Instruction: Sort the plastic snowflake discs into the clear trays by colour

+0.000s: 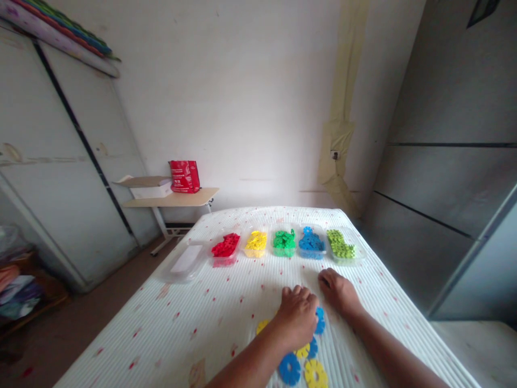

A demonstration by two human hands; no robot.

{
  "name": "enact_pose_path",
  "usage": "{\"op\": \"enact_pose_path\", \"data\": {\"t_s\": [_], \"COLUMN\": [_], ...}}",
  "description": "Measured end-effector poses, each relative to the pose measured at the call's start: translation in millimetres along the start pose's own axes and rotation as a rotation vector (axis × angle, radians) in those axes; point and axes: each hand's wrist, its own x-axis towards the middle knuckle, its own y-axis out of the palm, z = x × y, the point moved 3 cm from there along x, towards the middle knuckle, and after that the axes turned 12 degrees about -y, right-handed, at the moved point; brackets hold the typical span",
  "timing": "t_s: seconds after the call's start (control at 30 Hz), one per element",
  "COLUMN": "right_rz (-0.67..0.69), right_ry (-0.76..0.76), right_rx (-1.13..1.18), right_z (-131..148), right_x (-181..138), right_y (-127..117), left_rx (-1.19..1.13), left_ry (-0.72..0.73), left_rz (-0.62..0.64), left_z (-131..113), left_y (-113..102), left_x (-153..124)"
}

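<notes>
My left hand [298,314] rests knuckles-up on a small cluster of flat blue [289,368] and yellow [315,373] snowflake-shaped plastic discs on the white bedsheet; its fingers are curled over the pieces beneath it. My right hand [338,291] lies just to its right, fingers bent down against the sheet, and what is under them is hidden. Beyond the hands stands a row of clear tubs with sorted discs: red [225,247], yellow [256,243], green [284,241], blue [311,242] and light green [340,244].
A clear tub [183,263] with nothing colored in it sits at the left end of the row. The bed [194,323] fills the foreground; a small side table [173,200] with a red bag and a box stands by the wall. Grey cabinets rise at right.
</notes>
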Motion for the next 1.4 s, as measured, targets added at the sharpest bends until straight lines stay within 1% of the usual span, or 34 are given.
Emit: {"op": "enact_pose_path", "data": {"t_s": [0.1,0.13,0.2,0.3,0.4,0.5,0.57,0.6,0.67,0.73,0.87,1.0,1.07,1.13,1.2,1.27,1.4], "right_rz": [0.008,0.012,0.017,0.019,0.026,0.029,0.031,0.031,0.025,0.025,0.040,0.051,0.057,0.081,0.126,0.201,0.364], "right_ry": [0.010,0.014,0.017,0.020,0.025,0.029,0.032,0.032,0.029,0.025,0.024,0.022,0.037,0.035,0.016,-0.022,-0.176], "right_rx": [0.003,0.006,0.011,0.015,0.020,0.028,0.038,0.044,0.050,0.048,0.022,-0.005,0.002,0.056,0.143,0.205,0.213], "right_z": [0.8,1.3,2.4,3.9,4.8,4.8,4.4,4.3,4.4,5.4,8.4,9.2,10.2,15.6,26.6,42.0,70.5], "right_x": [-0.3,-0.3,0.0,0.7,1.4,1.5,1.3,1.1,0.8,0.6,0.5,1.0,1.6,2.8,4.0,4.4,1.8], "right_y": [-1.0,-1.4,-2.1,-3.0,-4.0,-5.4,-6.1,-6.4,-7.0,-7.6,-8.7,-9.5,-10.7,-12.8,-15.4,-17.4,-17.7], "left_rx": [-0.100,-0.150,-0.277,-0.437,-0.495,-0.560,-0.574,-0.570,-0.551,-0.532,-0.504,-0.445,-0.411,-0.403,-0.419,-0.440,-0.436], "left_ry": [-0.048,-0.086,-0.189,-0.310,-0.361,-0.405,-0.435,-0.447,-0.455,-0.444,-0.426,-0.421,-0.447,-0.485,-0.504,-0.509,-0.533], "left_rz": [0.041,0.052,0.035,-0.073,-0.141,-0.203,-0.267,-0.301,-0.355,-0.383,-0.381,-0.326,-0.325,-0.329,-0.339,-0.351,-0.365], "left_z": [11.1,17.3,31.5,47.4,49.0,43.7,42.8,44.0,49.6,58.1,79.9,106.4,121.1,133.6,141.3,143.8,141.4], "left_y": [-8.6,-12.5,-22.2,-39.0,-51.4,-56.1,-54.9,-53.0,-47.3,-39.5,-21.6,-5.4,-0.5,1.9,2.1,1.0,-0.6], "left_x": [4.5,7.6,17.9,45.8,86.7,124.1,136.9,138.5,132.2,115.8,66.0,12.3,-10.7,-27.8,-37.2,-39.6,-35.2]}}
